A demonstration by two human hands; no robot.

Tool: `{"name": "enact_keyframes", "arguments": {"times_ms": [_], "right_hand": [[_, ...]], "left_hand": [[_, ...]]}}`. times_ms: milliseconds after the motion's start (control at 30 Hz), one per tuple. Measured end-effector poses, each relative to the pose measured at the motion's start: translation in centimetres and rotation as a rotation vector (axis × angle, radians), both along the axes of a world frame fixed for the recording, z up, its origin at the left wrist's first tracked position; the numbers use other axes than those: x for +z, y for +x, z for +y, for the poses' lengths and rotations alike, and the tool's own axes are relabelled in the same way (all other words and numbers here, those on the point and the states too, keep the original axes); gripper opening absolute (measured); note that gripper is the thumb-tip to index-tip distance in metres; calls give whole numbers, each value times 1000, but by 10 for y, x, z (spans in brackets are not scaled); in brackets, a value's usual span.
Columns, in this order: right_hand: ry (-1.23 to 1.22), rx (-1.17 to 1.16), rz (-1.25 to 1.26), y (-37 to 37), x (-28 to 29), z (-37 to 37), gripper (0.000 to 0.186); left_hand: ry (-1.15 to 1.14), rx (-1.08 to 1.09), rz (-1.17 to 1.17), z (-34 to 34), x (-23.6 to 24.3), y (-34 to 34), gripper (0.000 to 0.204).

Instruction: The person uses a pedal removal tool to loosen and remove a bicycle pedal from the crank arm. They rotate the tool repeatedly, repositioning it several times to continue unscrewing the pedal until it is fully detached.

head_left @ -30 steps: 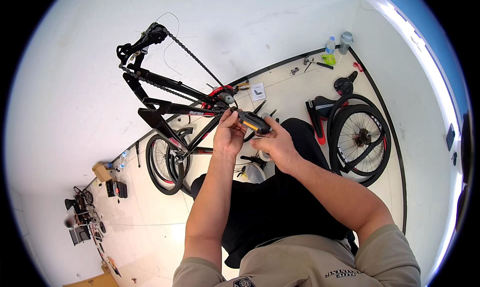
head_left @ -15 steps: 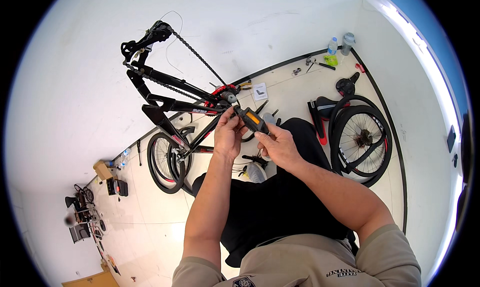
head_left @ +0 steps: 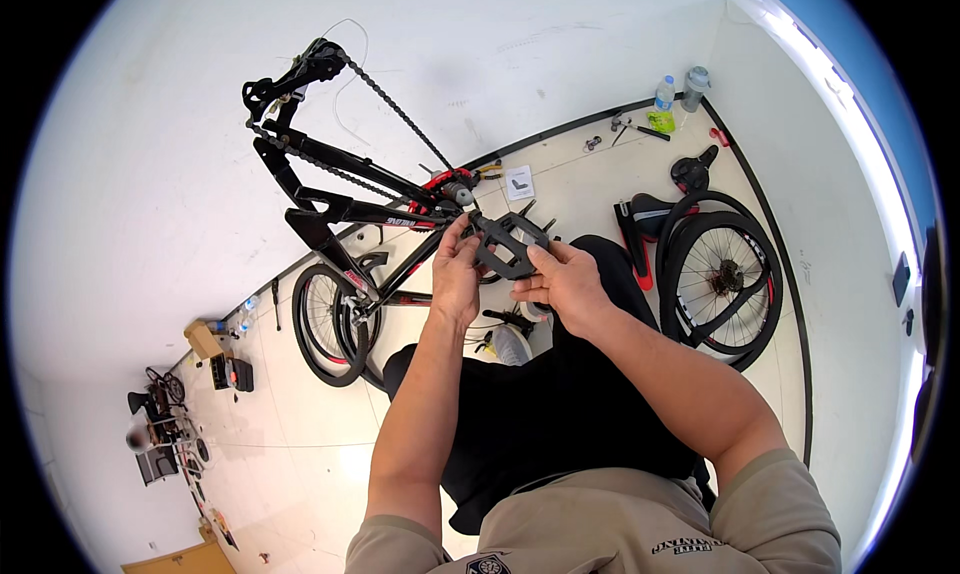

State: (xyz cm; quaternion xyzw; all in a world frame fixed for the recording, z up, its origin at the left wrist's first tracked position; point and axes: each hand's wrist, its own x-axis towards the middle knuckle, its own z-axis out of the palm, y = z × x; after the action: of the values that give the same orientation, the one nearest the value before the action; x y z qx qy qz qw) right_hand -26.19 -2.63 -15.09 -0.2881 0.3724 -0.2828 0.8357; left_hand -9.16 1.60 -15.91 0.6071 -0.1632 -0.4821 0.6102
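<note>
A black bicycle pedal [head_left: 514,266] is held between my two hands, its flat open-framed face turned up. My right hand [head_left: 568,286] grips its outer edge, with the thumb on top and fingers beneath. At the other end, the fingertips of my left hand [head_left: 457,279] pinch the pedal near its spindle. That end lies close to the crank area of a black bicycle frame [head_left: 345,212]; whether the spindle touches the crank cannot be made out. A chain [head_left: 395,106] runs from the red-trimmed chainring [head_left: 440,182] to the rear derailleur [head_left: 262,96].
Loose wheels [head_left: 725,284] and a saddle [head_left: 652,214] lie at the right. Along the wall are a hammer [head_left: 652,132], a water bottle [head_left: 665,94], a grey bottle [head_left: 696,89] and a leaflet [head_left: 520,183]. An opened cardboard box [head_left: 205,341] stands at the left.
The pedal has rotated between my hands: its orange-reflector edge faced up before, and now its broad face shows. My right fingers have shifted their grip along it.
</note>
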Motion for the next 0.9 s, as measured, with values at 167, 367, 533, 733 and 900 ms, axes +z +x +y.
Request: {"name": "enact_keyframes", "arguments": {"times_ms": [167, 367, 533, 733, 900], "right_hand": [[153, 6, -136, -3, 0, -4, 35], [224, 15, -231, -4, 0, 0, 32], [263, 60, -261, -4, -3, -1, 36], [392, 102, -269, -4, -8, -4, 48], [403, 133, -264, -3, -7, -4, 53]], "left_hand": [[-42, -4, 57, 8, 1, -9, 44], [-130, -19, 201, 27, -13, -29, 40], [-146, -40, 319, 38, -16, -47, 32], [-137, -15, 399, 36, -18, -50, 32], [-175, -57, 463, 32, -28, -38, 21]]}}
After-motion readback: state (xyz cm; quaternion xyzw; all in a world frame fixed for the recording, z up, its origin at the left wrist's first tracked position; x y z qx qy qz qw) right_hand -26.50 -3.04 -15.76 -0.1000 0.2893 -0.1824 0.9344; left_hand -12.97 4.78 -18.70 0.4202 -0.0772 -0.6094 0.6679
